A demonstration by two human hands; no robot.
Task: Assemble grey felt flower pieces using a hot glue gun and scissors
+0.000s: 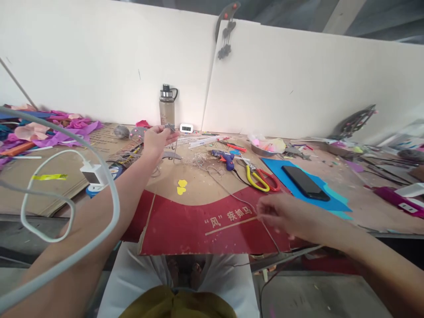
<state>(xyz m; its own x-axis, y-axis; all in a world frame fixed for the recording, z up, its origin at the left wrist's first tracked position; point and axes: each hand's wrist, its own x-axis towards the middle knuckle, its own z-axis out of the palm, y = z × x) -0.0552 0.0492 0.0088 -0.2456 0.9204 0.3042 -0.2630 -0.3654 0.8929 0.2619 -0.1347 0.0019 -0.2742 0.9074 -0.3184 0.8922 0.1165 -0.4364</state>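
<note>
At the back of the cardboard, my left hand (pixel 158 138) is closed in a pinch on a small grey piece (pixel 170 127). A thin grey cord hangs below it. My right hand (pixel 281 214) is over the front right of the red printed cardboard (pixel 185 225), its curled fingers blurred. A grey yarn (pixel 228 192) runs across the cardboard beside those fingertips and over the front edge; whether they grip it I cannot tell. Small yellow pieces (pixel 181 187) lie on the cardboard between my hands. A blue glue gun (pixel 228 161) rests behind them.
Scissors with red handles (pixel 270 180) and yellow-handled pliers (pixel 255 179) lie near a black phone (pixel 304 182) on blue sheets. A bottle (pixel 167 108) and small clock (pixel 186 128) stand at the back. A white cable (pixel 114 190) loops over my left arm. Coloured scraps (pixel 49 128) are heaped left.
</note>
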